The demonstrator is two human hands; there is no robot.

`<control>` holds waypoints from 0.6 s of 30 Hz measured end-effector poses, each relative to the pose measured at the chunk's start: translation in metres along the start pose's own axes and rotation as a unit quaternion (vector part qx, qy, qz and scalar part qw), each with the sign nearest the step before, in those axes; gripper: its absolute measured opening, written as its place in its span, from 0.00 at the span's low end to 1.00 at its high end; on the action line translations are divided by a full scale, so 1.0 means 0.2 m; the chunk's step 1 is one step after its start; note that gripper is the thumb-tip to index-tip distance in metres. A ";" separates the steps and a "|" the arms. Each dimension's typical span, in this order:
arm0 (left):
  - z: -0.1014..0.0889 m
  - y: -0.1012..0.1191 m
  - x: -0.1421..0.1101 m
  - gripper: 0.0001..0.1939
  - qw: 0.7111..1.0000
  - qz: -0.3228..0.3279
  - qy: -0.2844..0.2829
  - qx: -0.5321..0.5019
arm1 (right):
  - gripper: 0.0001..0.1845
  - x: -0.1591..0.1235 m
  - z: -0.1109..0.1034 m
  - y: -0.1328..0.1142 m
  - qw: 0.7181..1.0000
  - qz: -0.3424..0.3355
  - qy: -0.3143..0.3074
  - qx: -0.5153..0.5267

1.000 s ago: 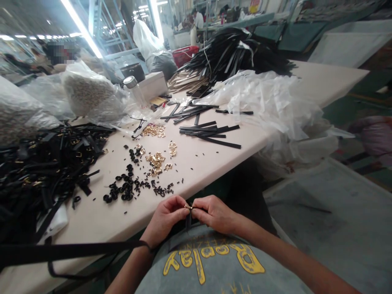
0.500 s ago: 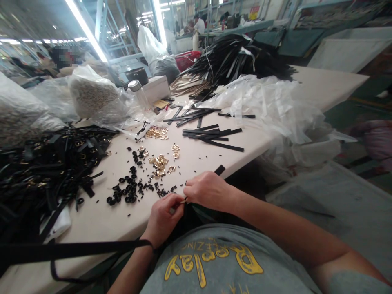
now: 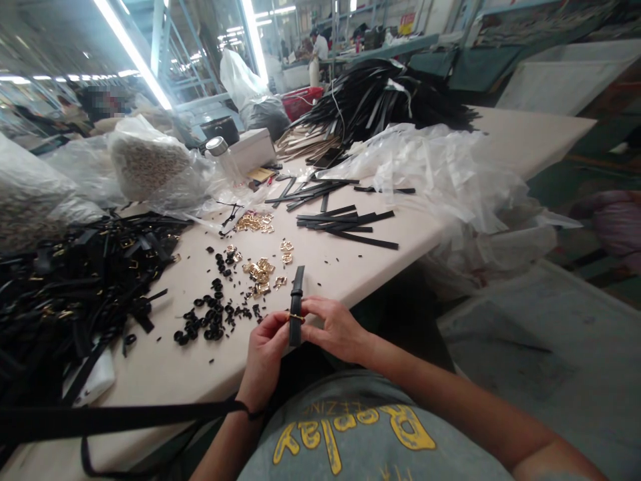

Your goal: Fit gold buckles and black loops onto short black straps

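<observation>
Between my two hands a black strap stands roughly upright at the table's near edge, with a gold buckle across its lower part and a black loop around it above that. My left hand pinches the strap and buckle from the left side. From the right, my right hand grips the same strap, fingers closed at the buckle. Just beyond lie loose gold buckles, black loops and tiny black pieces scattered on the table.
Black strips lie farther back. A heap of buckled straps covers the left side. Clear plastic sheets hang over the right edge. Behind are filled plastic bags, a lidded jar and a large strap bundle. A person sits far off.
The strap has been swung from lying low and mostly hidden to upright between my hands, showing its buckle and loop. My right hand moved down and its grip shifted.
</observation>
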State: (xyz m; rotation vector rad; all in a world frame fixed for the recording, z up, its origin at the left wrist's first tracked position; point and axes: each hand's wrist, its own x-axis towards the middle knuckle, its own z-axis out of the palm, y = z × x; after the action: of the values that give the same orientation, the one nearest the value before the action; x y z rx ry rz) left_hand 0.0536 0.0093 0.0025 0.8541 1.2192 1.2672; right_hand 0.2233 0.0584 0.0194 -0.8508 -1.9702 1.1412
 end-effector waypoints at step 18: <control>0.03 0.01 -0.04 0.13 0.996 0.005 -0.049 0.079 | 0.18 -0.02 0.03 0.00 0.931 0.114 0.080 0.336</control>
State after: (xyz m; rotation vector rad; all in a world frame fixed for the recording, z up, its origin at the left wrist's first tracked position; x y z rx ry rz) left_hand 0.0599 0.0027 0.0068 1.0270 1.2495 1.1330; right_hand 0.2203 0.0532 0.0158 -0.7688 -1.2256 1.6827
